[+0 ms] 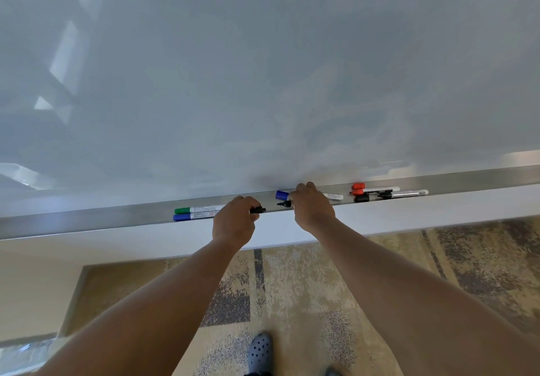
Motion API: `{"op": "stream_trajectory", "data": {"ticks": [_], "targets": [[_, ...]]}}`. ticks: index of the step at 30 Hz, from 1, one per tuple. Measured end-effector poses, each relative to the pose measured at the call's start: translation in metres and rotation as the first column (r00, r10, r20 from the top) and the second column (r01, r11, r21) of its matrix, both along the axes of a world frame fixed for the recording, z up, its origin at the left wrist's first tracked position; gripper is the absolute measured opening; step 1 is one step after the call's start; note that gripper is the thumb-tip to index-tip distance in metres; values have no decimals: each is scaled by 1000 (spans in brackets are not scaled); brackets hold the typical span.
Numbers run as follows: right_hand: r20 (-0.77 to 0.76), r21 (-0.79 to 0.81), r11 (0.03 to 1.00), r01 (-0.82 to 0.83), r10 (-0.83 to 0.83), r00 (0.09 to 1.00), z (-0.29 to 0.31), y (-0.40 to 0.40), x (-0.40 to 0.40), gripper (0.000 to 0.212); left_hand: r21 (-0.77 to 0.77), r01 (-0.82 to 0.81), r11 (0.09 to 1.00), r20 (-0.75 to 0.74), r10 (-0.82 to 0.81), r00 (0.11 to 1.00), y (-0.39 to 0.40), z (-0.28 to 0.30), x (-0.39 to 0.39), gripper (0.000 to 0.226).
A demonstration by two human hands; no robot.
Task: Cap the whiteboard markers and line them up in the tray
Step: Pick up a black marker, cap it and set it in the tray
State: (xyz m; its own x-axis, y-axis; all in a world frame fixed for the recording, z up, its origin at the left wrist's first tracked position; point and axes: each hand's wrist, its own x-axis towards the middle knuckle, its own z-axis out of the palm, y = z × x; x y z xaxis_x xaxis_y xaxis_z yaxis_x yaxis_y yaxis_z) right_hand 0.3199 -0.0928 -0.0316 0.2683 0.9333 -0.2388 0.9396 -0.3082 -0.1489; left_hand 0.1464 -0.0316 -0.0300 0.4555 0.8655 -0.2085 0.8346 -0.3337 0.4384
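1. Silver metal tray (87, 221) runs along the bottom edge of the whiteboard (263, 69), sloping up slightly toward the right of the view.
2. At the left part of the tray lie a green-capped marker (196, 209) and a blue-capped marker (194, 216), side by side and parallel, the green one nearer the board.
3. The left hand (235, 223) is over the tray just right of those two, its fingers curled around a black cap (258, 209) that sticks out to the right.
4. The right hand (312, 205) is beside it, fingers curled down together around a black marker (284, 204) whose bare tip points left toward the cap; tip and cap are near each other but apart.
5. Behind the right hand, against the board, lies another blue-capped marker (309, 195), its cap showing left of the knuckles and its white barrel to the right.
6. Farther right in the tray is a cluster: a loose red cap (358, 185), a red-tipped marker (374, 191), a loose black cap (362, 198) and a second black marker (404, 193), lying close together and not neatly aligned.
7. Below the tray are a patterned carpet (292, 288) and a grey perforated shoe (260, 352).
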Motion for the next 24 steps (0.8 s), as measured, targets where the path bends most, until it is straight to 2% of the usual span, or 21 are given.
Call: {"op": "stream_trajectory", "data": {"ticks": [11, 18, 24], "targets": [[-28, 190, 974, -123, 130, 991, 53, -26, -3, 20, 54, -69, 996, 75, 65, 995, -21, 49, -5, 20], [-206, 283, 958, -52, 114, 972, 87, -56, -6, 24, 72, -111, 991, 144, 100, 985, -43, 86, -7, 20], [-204, 360, 932, -45, 125, 971, 116, -73, -8, 27, 113, -153, 982, 218, 126, 968, -61, 123, -9, 20]]}}
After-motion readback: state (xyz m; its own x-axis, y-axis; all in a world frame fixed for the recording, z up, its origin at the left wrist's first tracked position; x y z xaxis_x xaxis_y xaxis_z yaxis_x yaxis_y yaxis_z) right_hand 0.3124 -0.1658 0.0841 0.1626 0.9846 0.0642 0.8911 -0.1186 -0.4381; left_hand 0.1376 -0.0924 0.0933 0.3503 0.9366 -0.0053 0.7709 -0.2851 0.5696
